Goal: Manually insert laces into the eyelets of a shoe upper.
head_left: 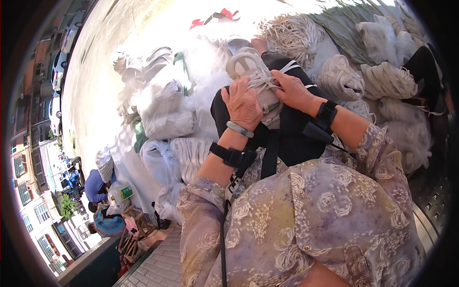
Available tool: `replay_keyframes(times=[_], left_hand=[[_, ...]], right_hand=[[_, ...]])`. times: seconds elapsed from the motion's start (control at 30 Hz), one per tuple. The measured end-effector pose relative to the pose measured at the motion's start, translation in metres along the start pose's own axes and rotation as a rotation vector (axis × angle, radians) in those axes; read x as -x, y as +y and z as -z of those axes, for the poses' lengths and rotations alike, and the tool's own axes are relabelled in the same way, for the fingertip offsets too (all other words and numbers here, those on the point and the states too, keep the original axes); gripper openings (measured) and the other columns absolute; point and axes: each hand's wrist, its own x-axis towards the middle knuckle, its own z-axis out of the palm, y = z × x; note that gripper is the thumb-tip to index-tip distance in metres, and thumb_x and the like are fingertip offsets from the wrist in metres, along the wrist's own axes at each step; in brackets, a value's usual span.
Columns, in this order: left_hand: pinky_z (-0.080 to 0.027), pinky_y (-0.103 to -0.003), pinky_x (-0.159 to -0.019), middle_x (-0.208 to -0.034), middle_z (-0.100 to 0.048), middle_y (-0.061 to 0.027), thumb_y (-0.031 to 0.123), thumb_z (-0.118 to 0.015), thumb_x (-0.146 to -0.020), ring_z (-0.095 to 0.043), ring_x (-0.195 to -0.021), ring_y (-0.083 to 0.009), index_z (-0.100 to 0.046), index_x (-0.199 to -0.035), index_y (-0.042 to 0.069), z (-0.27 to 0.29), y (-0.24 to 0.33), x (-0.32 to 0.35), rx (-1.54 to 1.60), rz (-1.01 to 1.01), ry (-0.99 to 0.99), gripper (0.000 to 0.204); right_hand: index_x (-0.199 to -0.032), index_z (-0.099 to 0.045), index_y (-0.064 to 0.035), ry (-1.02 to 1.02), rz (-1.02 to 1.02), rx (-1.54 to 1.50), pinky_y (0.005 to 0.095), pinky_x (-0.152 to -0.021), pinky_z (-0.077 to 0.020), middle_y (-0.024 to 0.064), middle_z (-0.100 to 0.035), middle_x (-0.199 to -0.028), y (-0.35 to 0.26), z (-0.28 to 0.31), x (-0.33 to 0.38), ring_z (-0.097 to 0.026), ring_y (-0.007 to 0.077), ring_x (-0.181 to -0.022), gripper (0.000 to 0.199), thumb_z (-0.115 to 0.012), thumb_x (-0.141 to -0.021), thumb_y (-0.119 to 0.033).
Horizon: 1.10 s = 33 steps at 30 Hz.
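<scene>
A light grey shoe upper (243, 63) with pale laces lies over the black cloth (291, 138) on my lap. My left hand (242, 106) is closed at its left side, the fingers curled against the lacing. On the other side my right hand (295, 92) pinches a pale shoelace (268, 82) between thumb and forefinger. What lies under the fingertips is partly hidden. White lace ends stick out to the right, past my right hand.
Beyond my lap lies a heap of loose laces (297, 37). Bundled shoe uppers (340, 79) sit at the right, and plastic-wrapped bundles (167, 112) at the left. A red and black strip (217, 17) lies far ahead. People (98, 186) sit near a wooden chair (130, 239) at lower left.
</scene>
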Motion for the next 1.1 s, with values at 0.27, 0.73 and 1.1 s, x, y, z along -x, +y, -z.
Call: replay_keyframes(times=[0.27, 0.73, 1.1], left_hand=[[-0.032, -0.051, -0.091, -0.118, -0.053, -0.0097, 0.012, -0.052, -0.069, -0.049, -0.106, -0.0311, -0.065, -0.079, 0.004, 0.084, -0.161, 0.173, -0.463, 0.643, -0.449, 0.018], [-0.034, -0.042, -0.088, -0.109, -0.058, -0.0058, 0.024, -0.061, -0.075, -0.052, -0.098, -0.0259, -0.063, -0.088, 0.01, 0.025, -0.097, 0.072, -0.099, 0.245, -0.141, 0.019], [-0.036, -0.04, -0.072, -0.085, -0.057, -0.0032, 0.025, -0.058, -0.076, -0.053, -0.083, -0.025, -0.063, -0.073, 0.009, -0.005, -0.038, 0.019, -0.012, 0.127, -0.204, 0.017]], right_hand=[[-0.117, -0.043, 0.0018, 0.007, 0.063, 0.022, 0.0409, -0.084, -0.0422, 0.0239, -0.055, -0.102, 0.009, -0.002, 0.004, -0.053, 0.0386, -0.096, 0.046, -0.049, -0.073, -0.006], [-0.109, -0.048, 0.0004, 0.112, -0.226, -0.155, 0.0231, -0.045, -0.0451, 0.0032, -0.056, -0.068, 0.024, 0.004, -0.014, -0.056, 0.0085, -0.056, 0.032, -0.056, -0.086, -0.022], [-0.076, -0.062, -0.0043, 0.071, -0.434, -0.54, 0.0231, -0.052, -0.0422, 0.0021, -0.056, -0.062, -0.001, 0.005, -0.033, -0.053, 0.0085, -0.054, 0.015, -0.058, -0.081, -0.018]])
